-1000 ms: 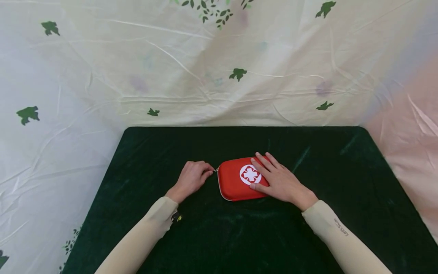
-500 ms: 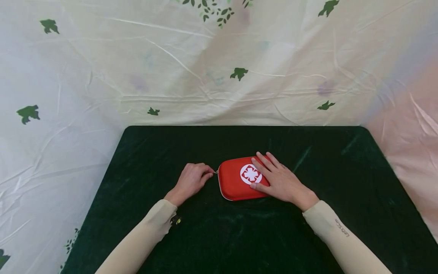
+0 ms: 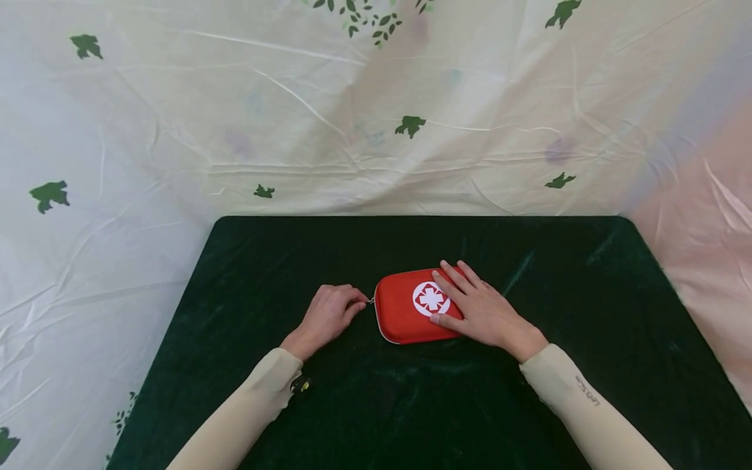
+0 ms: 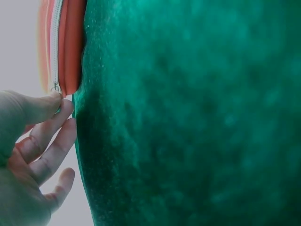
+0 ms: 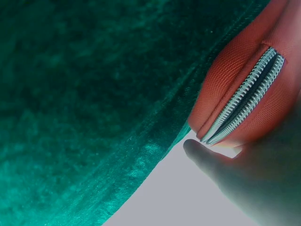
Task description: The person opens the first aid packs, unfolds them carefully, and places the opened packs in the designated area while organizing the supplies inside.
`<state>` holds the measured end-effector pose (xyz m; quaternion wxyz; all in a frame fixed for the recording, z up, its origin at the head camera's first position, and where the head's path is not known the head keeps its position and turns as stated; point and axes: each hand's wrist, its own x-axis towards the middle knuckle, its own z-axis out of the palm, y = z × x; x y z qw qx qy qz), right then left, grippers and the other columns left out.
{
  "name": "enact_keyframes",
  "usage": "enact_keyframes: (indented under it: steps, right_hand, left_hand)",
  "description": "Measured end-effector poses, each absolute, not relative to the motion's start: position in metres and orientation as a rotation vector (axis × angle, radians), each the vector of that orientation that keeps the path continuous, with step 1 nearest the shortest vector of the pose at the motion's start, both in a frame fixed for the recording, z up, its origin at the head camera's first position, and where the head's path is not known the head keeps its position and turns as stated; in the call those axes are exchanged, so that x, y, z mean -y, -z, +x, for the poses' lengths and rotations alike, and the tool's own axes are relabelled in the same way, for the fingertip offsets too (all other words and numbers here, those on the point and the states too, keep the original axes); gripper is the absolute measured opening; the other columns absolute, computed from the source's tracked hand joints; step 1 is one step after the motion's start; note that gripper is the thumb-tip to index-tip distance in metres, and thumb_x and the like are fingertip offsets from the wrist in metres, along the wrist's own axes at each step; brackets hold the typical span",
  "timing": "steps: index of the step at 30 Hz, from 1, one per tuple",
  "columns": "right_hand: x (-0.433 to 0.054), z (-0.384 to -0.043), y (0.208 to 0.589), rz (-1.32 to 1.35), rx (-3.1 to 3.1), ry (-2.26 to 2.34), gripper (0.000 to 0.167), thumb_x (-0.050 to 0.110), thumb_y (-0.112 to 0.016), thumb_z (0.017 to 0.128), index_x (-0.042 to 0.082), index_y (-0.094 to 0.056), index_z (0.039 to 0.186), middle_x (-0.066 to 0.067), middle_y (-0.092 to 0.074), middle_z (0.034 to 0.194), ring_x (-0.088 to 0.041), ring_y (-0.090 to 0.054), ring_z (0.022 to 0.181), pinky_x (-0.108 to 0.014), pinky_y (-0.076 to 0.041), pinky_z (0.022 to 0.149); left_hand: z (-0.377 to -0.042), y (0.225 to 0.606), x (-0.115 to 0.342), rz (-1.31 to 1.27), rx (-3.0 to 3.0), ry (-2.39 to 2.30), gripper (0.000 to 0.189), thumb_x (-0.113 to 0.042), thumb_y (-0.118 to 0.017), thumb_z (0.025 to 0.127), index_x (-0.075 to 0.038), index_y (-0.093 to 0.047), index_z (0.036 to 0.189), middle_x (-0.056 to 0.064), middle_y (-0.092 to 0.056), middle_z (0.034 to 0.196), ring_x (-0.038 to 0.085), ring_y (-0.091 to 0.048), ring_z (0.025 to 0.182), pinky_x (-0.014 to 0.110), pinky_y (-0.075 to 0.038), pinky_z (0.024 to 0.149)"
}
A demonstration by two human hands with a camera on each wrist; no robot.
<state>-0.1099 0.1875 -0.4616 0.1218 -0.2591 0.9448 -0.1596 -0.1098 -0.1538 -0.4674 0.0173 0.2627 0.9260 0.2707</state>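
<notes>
A red zippered first-aid case (image 3: 402,313) with a white round emblem (image 3: 431,299) lies flat on the dark green cloth. At its left end my left hand (image 3: 329,313) pinches the small metal zipper pull (image 4: 57,88) between thumb and index finger; the other fingers are loosely bent. My right hand (image 3: 484,312) rests on the right part of the lid, fingers spread and straight, covering that end and part of the emblem. In the right wrist view, the zipper teeth (image 5: 244,96) stand apart with a narrow dark gap. The left wrist view has the teeth meshed above the pull.
The green velvet cloth (image 3: 376,405) covers the table and shows wrinkles. Pale curtains with green leaf and bird prints (image 3: 329,104) hang behind and at both sides of the table.
My left hand has slid slightly toward the near edge along the case's left end, and the zipper pull has moved with it. The right hand and case stay in place.
</notes>
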Motion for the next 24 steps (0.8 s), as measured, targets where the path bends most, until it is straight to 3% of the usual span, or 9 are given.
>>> enact_keyframes:
  steps: [13,24]
  right_hand:
    - [-0.187,-0.11,0.46,-0.751,-2.751,0.454,0.092,0.073,-0.049,0.096,0.022,-0.02,0.167,-0.002,-0.004,0.175,-0.039,-0.001,0.158,-0.066,-0.028,0.117]
    - [-0.187,-0.109,0.462,-0.757,-2.755,0.459,0.093,0.074,-0.049,0.096,0.021,-0.02,0.167,-0.004,-0.004,0.175,-0.04,-0.002,0.157,-0.066,-0.027,0.118]
  left_hand:
    - [-0.101,0.467,0.153,0.828,-2.879,-0.832,0.011,-0.016,-0.074,0.095,-0.014,-0.076,0.106,-0.005,-0.07,0.09,-0.001,-0.059,0.072,0.031,-0.053,0.078]
    - [-0.095,0.467,0.154,0.825,-2.851,-0.84,0.012,-0.017,-0.074,0.095,-0.015,-0.076,0.107,-0.006,-0.071,0.091,-0.001,-0.06,0.074,0.041,-0.052,0.091]
